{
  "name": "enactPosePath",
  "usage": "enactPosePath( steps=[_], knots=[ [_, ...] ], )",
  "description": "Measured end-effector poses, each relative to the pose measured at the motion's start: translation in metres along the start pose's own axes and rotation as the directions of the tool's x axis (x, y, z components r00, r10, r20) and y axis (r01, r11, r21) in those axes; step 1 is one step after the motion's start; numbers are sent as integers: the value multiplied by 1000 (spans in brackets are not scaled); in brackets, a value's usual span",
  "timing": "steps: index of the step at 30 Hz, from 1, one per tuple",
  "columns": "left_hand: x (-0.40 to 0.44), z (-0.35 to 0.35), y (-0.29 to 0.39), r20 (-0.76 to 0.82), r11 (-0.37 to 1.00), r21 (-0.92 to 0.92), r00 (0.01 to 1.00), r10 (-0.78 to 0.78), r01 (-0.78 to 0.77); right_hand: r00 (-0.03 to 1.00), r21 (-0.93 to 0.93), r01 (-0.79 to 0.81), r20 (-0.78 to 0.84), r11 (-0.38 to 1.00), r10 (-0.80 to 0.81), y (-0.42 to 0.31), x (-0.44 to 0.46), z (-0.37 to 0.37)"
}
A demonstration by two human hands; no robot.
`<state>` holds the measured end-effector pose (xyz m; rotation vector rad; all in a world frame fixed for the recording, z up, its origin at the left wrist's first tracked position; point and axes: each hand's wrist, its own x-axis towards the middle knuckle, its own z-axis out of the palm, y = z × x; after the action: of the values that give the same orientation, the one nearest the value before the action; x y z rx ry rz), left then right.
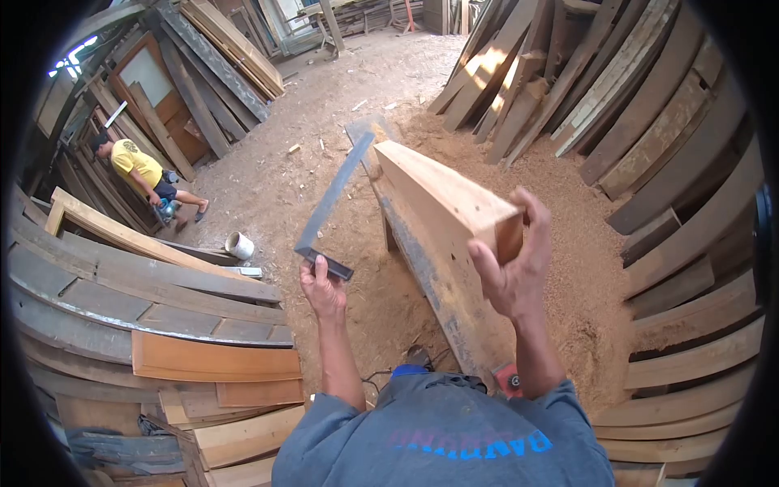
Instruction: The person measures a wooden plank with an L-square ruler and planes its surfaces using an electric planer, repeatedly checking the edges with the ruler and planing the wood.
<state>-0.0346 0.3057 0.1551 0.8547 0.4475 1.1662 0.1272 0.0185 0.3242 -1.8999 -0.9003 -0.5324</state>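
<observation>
My left hand (324, 290) grips the near end of a long dark grey channel-shaped bar (335, 197), which slants up and away above the ground. On the right, my right hand (519, 264) holds the near end of a long pale wooden beam (442, 187), thumb on one side and fingers on the other. The beam's far end lies close to the bar's far end; whether they touch I cannot tell. Under the beam runs a narrow, dusty workbench (442, 294). A red tool (509, 379) sits at the bench's near end, partly hidden by my right arm.
Boards (641, 105) lean along the right side, with sawdust (580, 284) on the ground beside them. Stacked planks (162, 296) fill the left. A white bucket (239, 245) stands near them. Further back left, a person (144, 172) in a yellow shirt holds a teal tool (166, 209).
</observation>
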Motion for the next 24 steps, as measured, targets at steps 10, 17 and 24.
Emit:
enactPosePath(
  steps=[10,17,24],
  knots=[
    [33,57,-12,47,1000,9,999,17,-17,994,86,61,-95,994,-53,-24,66,12],
    [40,79,-39,170,990,138,985,7,-31,992,127,-92,93,988,81,-36,51,10],
    [3,126,-49,261,976,216,960,-99,42,949,204,-160,301,966,94,-54,-10,16]
  ],
)
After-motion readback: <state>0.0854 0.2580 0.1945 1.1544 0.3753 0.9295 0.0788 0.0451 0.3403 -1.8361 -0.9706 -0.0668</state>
